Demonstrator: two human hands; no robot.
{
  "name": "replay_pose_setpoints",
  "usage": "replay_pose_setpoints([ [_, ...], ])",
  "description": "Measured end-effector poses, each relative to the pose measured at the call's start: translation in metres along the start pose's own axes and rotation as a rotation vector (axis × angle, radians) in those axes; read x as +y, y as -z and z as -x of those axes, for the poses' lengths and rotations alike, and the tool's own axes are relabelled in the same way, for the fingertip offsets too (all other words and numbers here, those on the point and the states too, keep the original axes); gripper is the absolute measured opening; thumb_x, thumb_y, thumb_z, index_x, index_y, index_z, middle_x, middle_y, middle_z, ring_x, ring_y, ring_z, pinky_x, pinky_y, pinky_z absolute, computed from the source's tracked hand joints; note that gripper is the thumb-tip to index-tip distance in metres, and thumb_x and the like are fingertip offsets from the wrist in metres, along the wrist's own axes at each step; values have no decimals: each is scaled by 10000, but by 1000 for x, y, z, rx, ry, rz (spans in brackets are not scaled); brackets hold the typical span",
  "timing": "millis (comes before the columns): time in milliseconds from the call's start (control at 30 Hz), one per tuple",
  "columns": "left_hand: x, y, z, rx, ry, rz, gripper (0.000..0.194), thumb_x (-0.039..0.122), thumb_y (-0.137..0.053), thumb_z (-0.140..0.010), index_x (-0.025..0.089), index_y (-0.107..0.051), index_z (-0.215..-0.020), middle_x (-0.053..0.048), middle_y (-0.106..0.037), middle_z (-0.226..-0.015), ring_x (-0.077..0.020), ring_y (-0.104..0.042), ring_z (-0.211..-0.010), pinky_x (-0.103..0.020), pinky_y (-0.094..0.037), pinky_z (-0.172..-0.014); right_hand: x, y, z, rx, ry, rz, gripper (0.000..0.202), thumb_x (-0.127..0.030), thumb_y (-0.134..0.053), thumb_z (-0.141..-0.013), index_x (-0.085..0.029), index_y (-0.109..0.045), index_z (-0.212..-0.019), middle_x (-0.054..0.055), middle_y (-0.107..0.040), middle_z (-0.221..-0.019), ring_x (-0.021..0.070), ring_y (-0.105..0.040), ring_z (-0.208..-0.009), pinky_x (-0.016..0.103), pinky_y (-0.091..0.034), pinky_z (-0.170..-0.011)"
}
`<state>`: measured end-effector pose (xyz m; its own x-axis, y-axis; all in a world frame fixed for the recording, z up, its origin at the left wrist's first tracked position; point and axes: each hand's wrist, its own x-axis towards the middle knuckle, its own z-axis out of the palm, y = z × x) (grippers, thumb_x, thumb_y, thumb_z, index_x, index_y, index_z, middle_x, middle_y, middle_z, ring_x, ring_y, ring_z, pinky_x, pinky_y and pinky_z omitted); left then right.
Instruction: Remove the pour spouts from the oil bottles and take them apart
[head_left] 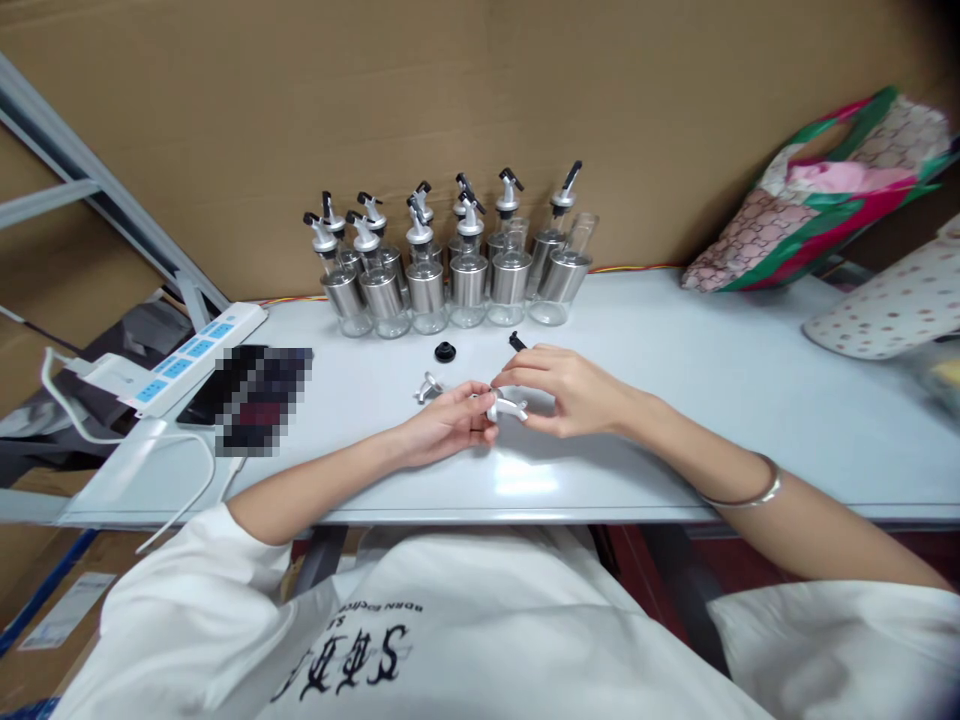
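Item, left hand (454, 418): thumb and fingers pinched on a silver pourer spout (511, 408), held low over the front part of the white table (697, 370), its tip towards the right hand.

Item, right hand (566, 385): arched over the same spout; forefinger at its upper end, against the left fingertips, thumb near the tip. Whether it grips a small part cannot be told.

Handling note: the left pinch would best stay firm on the spout's body, since a smooth, curved piece is apt to turn. The right fingertips should work lightly and squarely, pressure kept in line. Staying low over the tabletop seems wise; a dropped part would fall only a little way.

Beside the left fingers: one further silver spout (429, 387), loose. Beyond: one round black stopper (445, 352), lying apart. Just past the right fingers: one black lever piece (517, 342), partly hidden; care advised against brushing it.

Farther back: glass bottles with steel sleeves (427, 290), in two close rows, most fitted with pourers; the two at the front row's right end show bare necks.
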<state>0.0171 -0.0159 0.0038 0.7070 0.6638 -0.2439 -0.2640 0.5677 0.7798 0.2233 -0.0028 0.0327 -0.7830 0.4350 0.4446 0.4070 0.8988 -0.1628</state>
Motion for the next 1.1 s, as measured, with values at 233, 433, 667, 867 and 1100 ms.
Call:
replay_pose_setpoints([
  [233,-1,-1,-1,107,-54,-14,441,196,-833,-574,129,-560,-915,13,-599,-765,-83,-559,-656,-262,-428,-692,-2,-6,0,85,80,95,272,-308,-558,-850,-142,-603,-1061,80,-664,-855,180,-589,-735,297,-430,-675],
  [433,1,-5,-1,171,-140,3,474,136,-817,-560,178,-523,-930,32,-580,-847,-78,-550,-710,-269,-428,-718,-4,-1,0,115,80,-24,275,-322,-521,-846,-133,-585,-1035,95,-661,-852,185,-590,-735,313,-448,-679],
  [667,2,-6,0,135,-158,-23,487,178,-816,-579,189,-505,-954,27,-551,-874,-106,-569,-797,-276,-448,-723,-3,2,-1,187,103,-17,240,-108,-424,-822,-173,-622,-941,66,-656,-795,156,-570,-675,286,-445,-630],
  [867,3,-2,0,126,-113,-32,533,251,-841,-565,193,-492,-964,24,-574,-874,-126,-617,-746,-331,-471,-775,-2,1,-1,188,86,12,138,-210,-495,-884,-176,-628,-876,60,-664,-787,150,-586,-684,279,-444,-636],
  [1100,4,-4,0,144,-112,-19,498,259,-855,-542,198,-541,-925,7,-581,-938,-96,-571,-792,-256,-450,-713,-1,1,0,134,20,-80,319,-430,-620,-834,-143,-623,-972,82,-672,-841,176,-609,-742,297,-466,-684],
])
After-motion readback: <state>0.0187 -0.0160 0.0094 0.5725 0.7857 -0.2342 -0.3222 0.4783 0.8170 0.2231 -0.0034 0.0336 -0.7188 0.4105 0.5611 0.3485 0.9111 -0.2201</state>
